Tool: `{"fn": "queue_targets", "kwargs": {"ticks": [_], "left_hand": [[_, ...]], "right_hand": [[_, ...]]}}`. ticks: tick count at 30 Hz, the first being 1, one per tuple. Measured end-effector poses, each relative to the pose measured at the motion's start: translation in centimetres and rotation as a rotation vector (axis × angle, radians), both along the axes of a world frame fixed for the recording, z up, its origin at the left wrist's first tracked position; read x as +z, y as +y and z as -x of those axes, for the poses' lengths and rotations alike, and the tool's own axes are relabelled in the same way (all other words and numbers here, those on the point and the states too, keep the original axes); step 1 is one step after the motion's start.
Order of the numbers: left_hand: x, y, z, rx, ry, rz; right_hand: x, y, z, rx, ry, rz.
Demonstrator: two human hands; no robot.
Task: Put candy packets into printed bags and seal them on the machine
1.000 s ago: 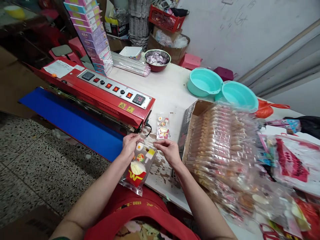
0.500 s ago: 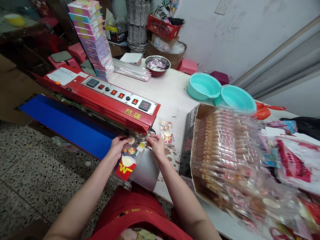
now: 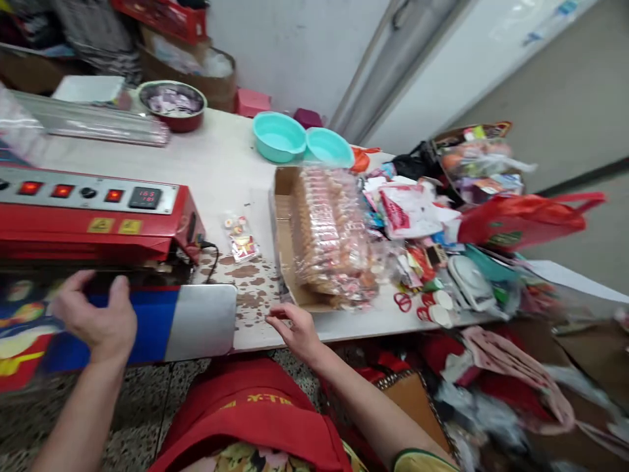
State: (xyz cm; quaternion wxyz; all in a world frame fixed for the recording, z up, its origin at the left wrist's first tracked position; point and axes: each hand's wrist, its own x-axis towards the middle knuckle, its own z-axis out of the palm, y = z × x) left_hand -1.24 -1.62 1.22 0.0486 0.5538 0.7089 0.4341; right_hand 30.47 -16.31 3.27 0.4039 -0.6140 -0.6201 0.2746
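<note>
Packet (image 3: 22, 342) — long axis across belt (image 3: 150, 321) — toward machine (image 3: 73, 219)

free tabletop (image 3: 219, 157) behind packet (image 3: 240, 238)

Left grip (image 3: 99, 321) is blurred, thumb spread from fingers, forearm (image 3: 78, 410) below it. Right grip (image 3: 297, 332) hangs well apart, half-curled, slightly parted.

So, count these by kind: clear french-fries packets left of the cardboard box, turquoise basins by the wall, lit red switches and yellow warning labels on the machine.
Clear french-fries packets: 2 (one on the white table, one by the left hand)
Turquoise basins: 2
Lit red switches: 3
Yellow warning labels: 2
Total: 9
</note>
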Motion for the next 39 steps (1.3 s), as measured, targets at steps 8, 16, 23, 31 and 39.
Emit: {"fn": "queue_targets", "kwargs": {"ticks": [8,16,23,31,39], "left_hand": [[2.7,-8.5,-25.6,-1.179,0.054,-0.09],[2.0,-10.8,-31.6,-1.256,0.254,-0.038],[0.9,-10.5,-34.5,-1.089,0.652,-0.048],[1.3,-9.6,-32.6,-1.091,0.628,0.006],[2.4,-8.8,-31.3,-1.338,0.335,0.032]], "right_hand": [[4.6,-5.8,-16.7,-0.331,-0.485,-0.364],[4.4,-8.3,-23.8,-0.291,-0.56,-0.324],[2.3,-6.2,-21.9,-0.092,-0.715,-0.24],[0.6,-6.4,-22.2,-0.064,-0.696,-0.182],[4.9,-2.3,-22.2,0.209,-0.784,-0.211]]}}
